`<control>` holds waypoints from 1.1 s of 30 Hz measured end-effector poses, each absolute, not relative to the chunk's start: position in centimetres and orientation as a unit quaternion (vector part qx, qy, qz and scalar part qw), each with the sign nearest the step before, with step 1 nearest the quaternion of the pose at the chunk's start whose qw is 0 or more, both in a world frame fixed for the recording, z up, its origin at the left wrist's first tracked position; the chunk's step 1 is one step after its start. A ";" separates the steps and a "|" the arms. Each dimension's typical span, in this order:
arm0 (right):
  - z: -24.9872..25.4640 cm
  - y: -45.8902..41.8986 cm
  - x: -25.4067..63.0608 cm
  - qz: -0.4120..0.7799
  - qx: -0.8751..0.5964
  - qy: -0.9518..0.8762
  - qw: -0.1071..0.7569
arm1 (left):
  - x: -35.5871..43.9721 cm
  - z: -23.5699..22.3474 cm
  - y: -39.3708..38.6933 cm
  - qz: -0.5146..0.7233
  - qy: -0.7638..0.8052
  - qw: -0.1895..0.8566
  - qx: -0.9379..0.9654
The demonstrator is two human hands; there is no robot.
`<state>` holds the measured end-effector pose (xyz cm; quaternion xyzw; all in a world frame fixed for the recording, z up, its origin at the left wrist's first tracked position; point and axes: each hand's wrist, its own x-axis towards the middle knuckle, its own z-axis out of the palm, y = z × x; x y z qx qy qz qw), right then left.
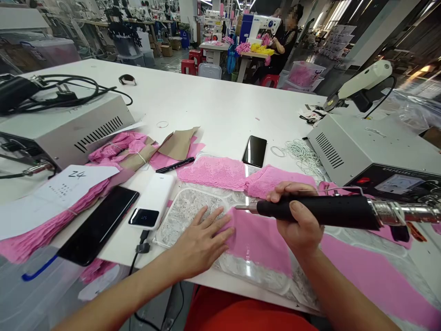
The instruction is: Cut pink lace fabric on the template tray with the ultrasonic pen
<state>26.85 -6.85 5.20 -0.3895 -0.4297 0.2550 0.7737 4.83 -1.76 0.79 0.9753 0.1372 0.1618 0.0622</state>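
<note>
My left hand (203,241) lies flat, fingers spread, its fingertips at the left edge of a pink fabric piece (262,248). This piece rests on a clear plastic plate (193,204) with a mottled pattern. In my right hand (305,225) is a black handpiece (330,211), held sideways, its narrow metal tip pointing left. The tip sits over the fabric's upper left corner, close to my left fingertips; whether it touches cannot be made out. Behind lie pink lace pieces (213,172), and another pink piece (375,280) spreads out at the right.
Grey machine boxes stand left (69,128) and right (375,142). Phones (255,151) (98,225), a white power bank (153,200), a black marker (175,165), bundled pink fabric (117,147) and elastic loops (301,154) lie around the plates. A person sits behind at a sewing machine (260,27).
</note>
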 end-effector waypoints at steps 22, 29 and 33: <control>5.2 -6.5 26.5 0.248 -0.387 -0.447 0.768 | 4.9 0.9 -1.9 0.163 0.141 0.069 0.974; 5.0 -6.3 26.2 0.230 -0.405 -0.464 0.753 | 4.9 0.7 -1.8 0.176 0.135 0.063 0.973; 5.6 -6.2 26.4 0.224 -0.400 -0.449 0.767 | 4.8 0.3 -1.5 0.197 0.126 0.045 0.971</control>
